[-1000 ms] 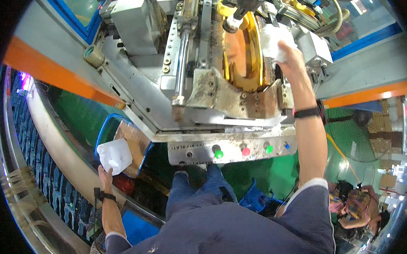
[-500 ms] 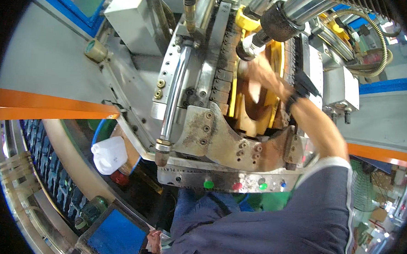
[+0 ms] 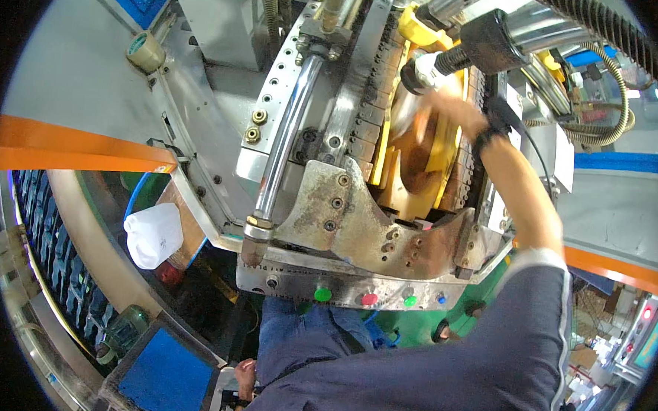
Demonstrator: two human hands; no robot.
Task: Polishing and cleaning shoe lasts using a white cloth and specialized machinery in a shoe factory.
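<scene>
My right hand [image 3: 455,108] reaches into the machine, above a yellow trough-shaped mould [image 3: 402,198]. Motion smears its fingers, and a pale blurred shape shows below them; whether they hold it cannot be made out. Just above the hand, a threaded rod with a white end fitting [image 3: 428,69] points down into the trough. A scuffed, curved steel plate [image 3: 376,234] closes the near end. Low in the view, my left hand [image 3: 245,376] hangs beside a blue-topped box [image 3: 171,376]. Its fingers look curled; what they hold, if anything, is too small to tell.
A button panel [image 3: 350,290] spans the machine's front edge. At left are an orange bar [image 3: 79,148], a white plastic jug [image 3: 153,235], a green-tinted bottle [image 3: 125,330] and a tape roll [image 3: 145,52]. A polished rod [image 3: 287,144] flanks the mould. Hoses [image 3: 617,109] loop at right.
My view has shifted, so the machine appears tilted differently. My right hand remains over the trough, still blurred; the pale shape below it has moved up and left. My left hand stays low by the box.
</scene>
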